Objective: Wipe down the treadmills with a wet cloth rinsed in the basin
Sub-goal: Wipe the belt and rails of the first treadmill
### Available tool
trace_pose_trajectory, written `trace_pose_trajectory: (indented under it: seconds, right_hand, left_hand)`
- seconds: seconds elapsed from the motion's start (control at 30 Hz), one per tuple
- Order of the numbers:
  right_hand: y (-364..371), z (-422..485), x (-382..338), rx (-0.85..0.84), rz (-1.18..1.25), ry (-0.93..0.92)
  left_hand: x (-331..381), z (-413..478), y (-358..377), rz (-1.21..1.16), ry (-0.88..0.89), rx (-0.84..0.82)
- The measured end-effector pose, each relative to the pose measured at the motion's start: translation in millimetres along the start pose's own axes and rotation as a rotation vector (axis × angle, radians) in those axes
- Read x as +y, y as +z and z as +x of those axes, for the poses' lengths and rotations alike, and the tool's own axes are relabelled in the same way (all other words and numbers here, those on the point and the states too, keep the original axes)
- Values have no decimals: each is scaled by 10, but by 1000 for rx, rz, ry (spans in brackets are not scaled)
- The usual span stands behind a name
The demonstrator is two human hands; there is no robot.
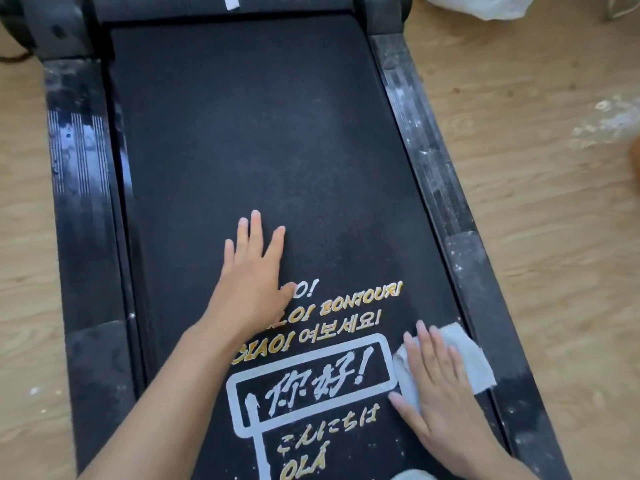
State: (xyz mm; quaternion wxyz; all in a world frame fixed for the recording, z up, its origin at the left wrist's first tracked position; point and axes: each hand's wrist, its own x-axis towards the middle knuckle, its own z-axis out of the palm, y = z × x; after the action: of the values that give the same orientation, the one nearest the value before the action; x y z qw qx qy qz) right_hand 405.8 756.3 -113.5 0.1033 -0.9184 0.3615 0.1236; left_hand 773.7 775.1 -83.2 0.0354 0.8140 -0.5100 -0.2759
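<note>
A black treadmill fills the head view, its belt (256, 133) printed with yellow and white greetings near me. My left hand (252, 271) lies flat on the belt's middle, fingers straight, just above the lettering. My right hand (436, 386) presses a pale grey-white cloth (467, 358) flat on the belt's right edge, beside the white framed characters. The cloth sticks out beyond my fingers toward the right side rail (440, 188), which is speckled with white dust. The left side rail (83, 188) looks darker and streaked. No basin is in view.
Light wooden floor (554, 237) lies on both sides of the treadmill. A white plastic bag (485, 5) sits at the top right. White dust patches mark the floor at the right (609, 119). The treadmill's motor cover (221, 5) is at the top.
</note>
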Motion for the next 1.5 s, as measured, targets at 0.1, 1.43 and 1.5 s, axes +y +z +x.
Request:
trace_pose_trajectory:
  seconds: [0.1,1.43,1.5]
  right_hand:
    - [-337,1009,-46,54,-12,-10]
    - [-410,1049,-54,85,73,59]
    - [-159,192,-89,59,50,15]
  left_hand:
    - [171,-180,140,14,55,7]
    - [-485,-614,-269,-376,-49,440]
    - [-884,-776,-318,-399,-171,519]
